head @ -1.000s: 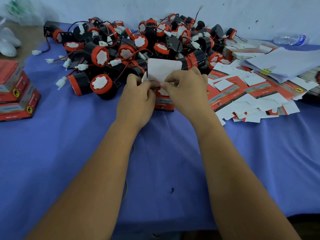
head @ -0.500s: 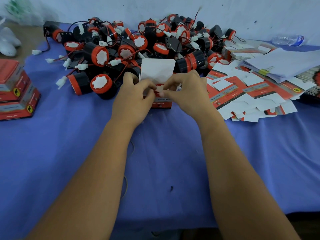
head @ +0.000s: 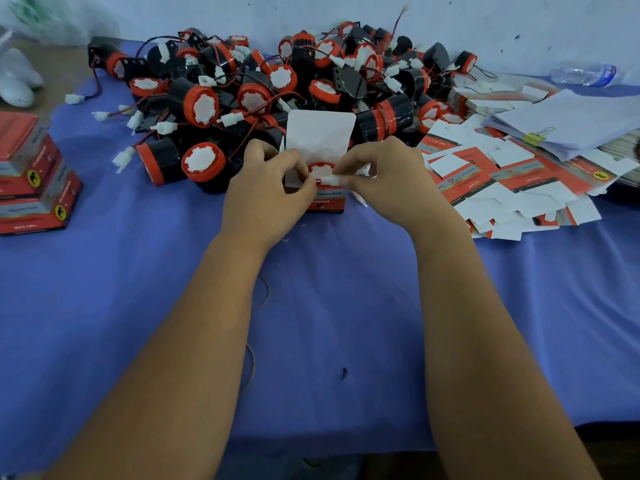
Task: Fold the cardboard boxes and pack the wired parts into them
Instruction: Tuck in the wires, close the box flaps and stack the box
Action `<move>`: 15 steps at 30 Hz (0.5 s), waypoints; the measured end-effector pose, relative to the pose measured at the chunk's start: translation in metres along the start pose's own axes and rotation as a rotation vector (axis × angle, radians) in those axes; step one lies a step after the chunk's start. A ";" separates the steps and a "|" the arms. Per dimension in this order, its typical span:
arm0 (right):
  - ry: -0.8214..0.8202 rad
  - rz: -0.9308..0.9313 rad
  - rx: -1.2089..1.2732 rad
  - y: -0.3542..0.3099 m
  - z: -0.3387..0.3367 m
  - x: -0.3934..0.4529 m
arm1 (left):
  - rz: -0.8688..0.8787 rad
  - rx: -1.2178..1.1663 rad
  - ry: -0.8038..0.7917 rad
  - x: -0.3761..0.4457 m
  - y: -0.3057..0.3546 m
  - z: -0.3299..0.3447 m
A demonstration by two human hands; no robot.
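two hands tuck a wired part into a small red box on a blue-covered bench.

near the bench's middle, the left hand [head: 266, 192] curls its fingers against the left side of the open box [head: 327, 200], while the right hand [head: 388, 181] pinches a white connector [head: 330, 180] between thumb and forefinger just above the box mouth; the part [head: 320, 169], red-rimmed with a white face, sits inside the box between the two sets of fingertips, and the white lid flap [head: 320, 133] stands upright behind it. beyond, toward the far edge, lies a heap of wired parts [head: 277, 81]. flat unfolded cartons [head: 502, 181] spread along the right side under clipped papers [head: 571, 123]; stacked packed boxes [head: 31, 181] stand at the left edge, and a plastic bottle [head: 585, 75] lies at the far right corner.
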State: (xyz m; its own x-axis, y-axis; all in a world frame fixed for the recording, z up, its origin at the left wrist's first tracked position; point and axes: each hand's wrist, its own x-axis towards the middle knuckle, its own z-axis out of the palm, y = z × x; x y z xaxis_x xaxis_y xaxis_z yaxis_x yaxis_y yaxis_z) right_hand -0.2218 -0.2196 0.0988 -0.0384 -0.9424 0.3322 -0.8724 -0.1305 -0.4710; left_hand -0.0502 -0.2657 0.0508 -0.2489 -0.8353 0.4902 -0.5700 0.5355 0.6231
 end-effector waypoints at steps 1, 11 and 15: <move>0.005 -0.002 -0.005 -0.001 0.001 0.000 | -0.007 -0.009 0.006 0.000 0.000 0.000; 0.039 0.011 -0.009 -0.005 0.004 0.001 | -0.117 -0.016 0.039 0.006 0.004 0.006; 0.062 -0.016 -0.032 -0.006 0.006 0.000 | -0.119 0.006 0.073 0.004 0.005 0.009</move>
State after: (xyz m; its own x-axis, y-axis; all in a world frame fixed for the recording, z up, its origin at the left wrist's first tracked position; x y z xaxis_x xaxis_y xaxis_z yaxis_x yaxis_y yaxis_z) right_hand -0.2134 -0.2209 0.0966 -0.0539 -0.9192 0.3901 -0.8884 -0.1343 -0.4391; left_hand -0.0612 -0.2681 0.0501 -0.1218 -0.8817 0.4558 -0.5970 0.4319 0.6760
